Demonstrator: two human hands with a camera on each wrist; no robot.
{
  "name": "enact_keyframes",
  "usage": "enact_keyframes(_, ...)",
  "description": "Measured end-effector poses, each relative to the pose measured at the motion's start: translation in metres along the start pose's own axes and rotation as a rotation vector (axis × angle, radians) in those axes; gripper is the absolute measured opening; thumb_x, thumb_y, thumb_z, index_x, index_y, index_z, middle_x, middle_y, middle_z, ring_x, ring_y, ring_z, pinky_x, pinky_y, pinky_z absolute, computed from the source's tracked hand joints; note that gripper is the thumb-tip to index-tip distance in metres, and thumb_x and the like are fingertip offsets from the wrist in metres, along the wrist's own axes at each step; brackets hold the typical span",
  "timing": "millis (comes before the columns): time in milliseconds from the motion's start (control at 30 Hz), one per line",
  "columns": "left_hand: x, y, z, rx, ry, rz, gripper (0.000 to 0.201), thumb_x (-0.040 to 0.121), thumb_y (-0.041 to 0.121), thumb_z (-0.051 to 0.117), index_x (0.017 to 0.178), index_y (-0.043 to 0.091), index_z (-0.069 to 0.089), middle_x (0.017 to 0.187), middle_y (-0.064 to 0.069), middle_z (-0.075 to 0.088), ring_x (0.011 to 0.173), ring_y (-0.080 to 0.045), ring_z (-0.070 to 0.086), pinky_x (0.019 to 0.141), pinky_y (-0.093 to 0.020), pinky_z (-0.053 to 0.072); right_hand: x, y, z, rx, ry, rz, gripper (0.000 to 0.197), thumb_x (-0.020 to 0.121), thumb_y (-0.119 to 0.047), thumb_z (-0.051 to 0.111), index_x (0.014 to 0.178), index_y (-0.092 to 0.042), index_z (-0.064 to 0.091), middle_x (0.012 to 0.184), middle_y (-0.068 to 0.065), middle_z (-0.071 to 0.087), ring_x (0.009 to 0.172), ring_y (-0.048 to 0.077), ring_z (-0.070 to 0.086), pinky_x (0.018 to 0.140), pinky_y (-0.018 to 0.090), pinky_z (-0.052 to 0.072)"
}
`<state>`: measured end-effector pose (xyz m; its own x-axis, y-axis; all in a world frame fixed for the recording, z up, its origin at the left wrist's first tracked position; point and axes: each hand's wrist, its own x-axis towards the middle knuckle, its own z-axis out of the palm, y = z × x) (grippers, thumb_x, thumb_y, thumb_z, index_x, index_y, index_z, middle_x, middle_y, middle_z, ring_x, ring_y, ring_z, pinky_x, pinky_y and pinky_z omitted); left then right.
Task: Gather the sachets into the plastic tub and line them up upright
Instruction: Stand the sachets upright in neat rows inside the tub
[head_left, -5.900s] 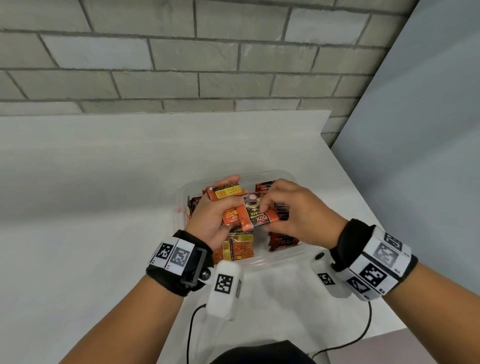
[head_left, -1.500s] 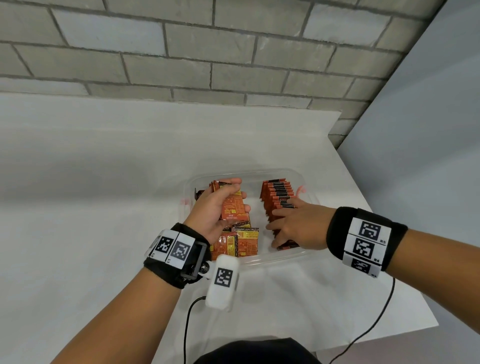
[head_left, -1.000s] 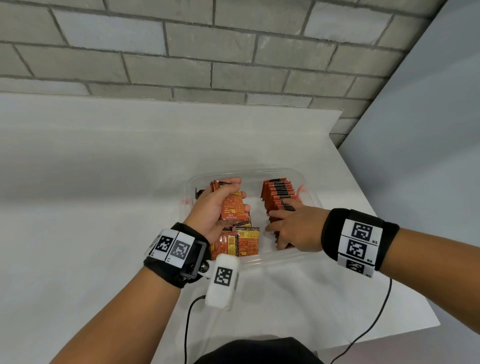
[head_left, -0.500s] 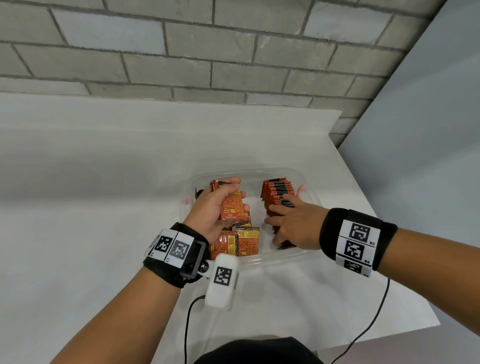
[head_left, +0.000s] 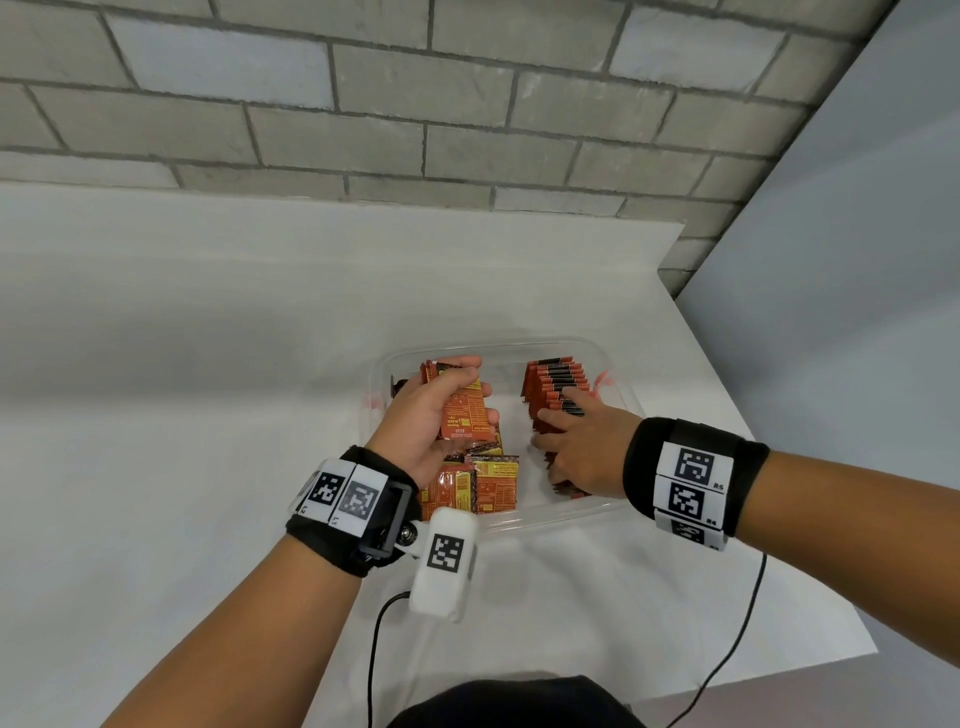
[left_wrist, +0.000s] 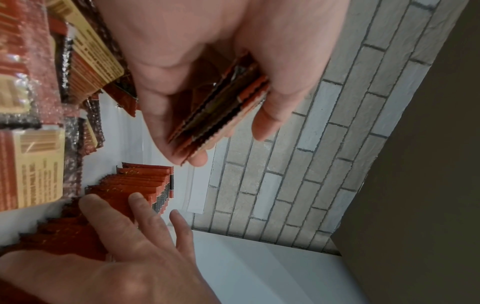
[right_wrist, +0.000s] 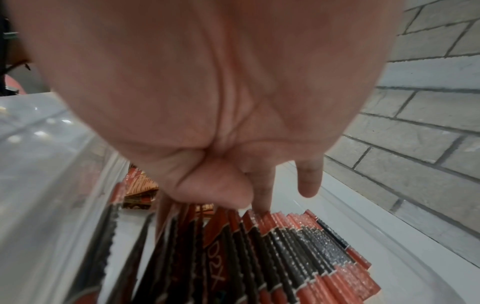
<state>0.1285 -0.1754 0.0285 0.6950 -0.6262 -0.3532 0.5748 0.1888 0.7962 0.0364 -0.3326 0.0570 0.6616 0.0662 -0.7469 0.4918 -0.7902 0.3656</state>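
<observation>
A grey brick wall (head_left: 426, 93) runs across the far side, with a plain pale-grey panel (head_left: 841, 270) closing off the right. Below them sits the white worktop (head_left: 182, 374), and near its right edge rests the clear rectangular plastic tub (head_left: 608, 358). Inside the tub, along the right side, a row of red-and-black foil sachets (head_left: 558, 382) stands upright, packed edge to edge from far to near. On the near-left floor of the tub lie loose red-and-yellow sachets (head_left: 488, 483), flat, printed backs up. Above them the left hand (head_left: 428, 415) holds a small stack of red sachets (head_left: 465, 410), thumb on one face and fingers curled round the other; the left wrist view shows their crimped edges clamped between thumb and fingers (left_wrist: 155, 115). The right hand (head_left: 582, 452) lies over the near half of the upright row, fingers straight and spread, fingertips (left_wrist: 135, 197) touching the tops of the sachets. From the right wrist camera, one finger seems to press down among the sachet tops, though the palm blocks most of that view. Both wrists wear black bands with white square-coded tags (head_left: 691, 467), and a white camera pod (head_left: 444, 561) hangs below the left wrist, its black cable (head_left: 374, 649) trailing toward the near edge.
</observation>
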Motion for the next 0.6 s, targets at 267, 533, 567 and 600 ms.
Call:
enact_keyframes(267, 0.0, 0.0, -0.001, -0.013, -0.004, -0.001, 0.024, 0.092, 0.016, 0.057, 0.115, 0.013, 0.063, 0.092, -0.01, 0.067, 0.07, -0.024, 0.067, 0.069, -0.037, 0.056, -0.009, 0.011, -0.005, 0.177, 0.134, 0.005, 0.056, 0.093, -0.015, 0.054, 0.142, -0.037, 0.038, 0.158, -0.001, 0.016, 0.147, 0.025, 0.002, 0.114, 0.055, -0.002)
enact_keyframes(533, 0.0, 0.002, -0.005, -0.067, 0.005, 0.001, 0.022, 0.092, 0.015, 0.055, 0.112, 0.011, 0.062, 0.09, -0.012, 0.067, 0.071, -0.027, 0.066, 0.067, -0.037, 0.057, -0.044, 0.063, -0.007, 0.811, 0.533, 0.232, 0.054, 0.094, -0.002, 0.039, 0.143, -0.027, 0.04, 0.153, 0.002, 0.031, 0.14, 0.02, 0.026, 0.116, 0.034, 0.02)
enact_keyframes(567, -0.001, 0.003, -0.006, -0.081, 0.009, 0.003, 0.022, 0.093, 0.014, 0.053, 0.112, 0.01, 0.062, 0.09, -0.014, 0.067, 0.073, -0.028, 0.066, 0.069, -0.038, 0.057, -0.046, 0.065, -0.003, 0.913, 0.594, 0.25, 0.051, 0.095, -0.003, 0.041, 0.141, -0.025, 0.043, 0.15, 0.002, 0.036, 0.137, 0.019, 0.032, 0.114, 0.029, 0.022)
enact_keyframes(600, -0.002, 0.003, -0.008, -0.092, 0.014, 0.006, 0.022, 0.093, 0.013, 0.052, 0.112, 0.01, 0.062, 0.091, -0.015, 0.066, 0.074, -0.029, 0.066, 0.071, -0.039, 0.057, -0.047, 0.065, 0.001, 0.977, 0.64, 0.255, 0.048, 0.096, -0.005, 0.042, 0.139, -0.024, 0.046, 0.145, 0.002, 0.042, 0.133, 0.018, 0.037, 0.111, 0.025, 0.025)
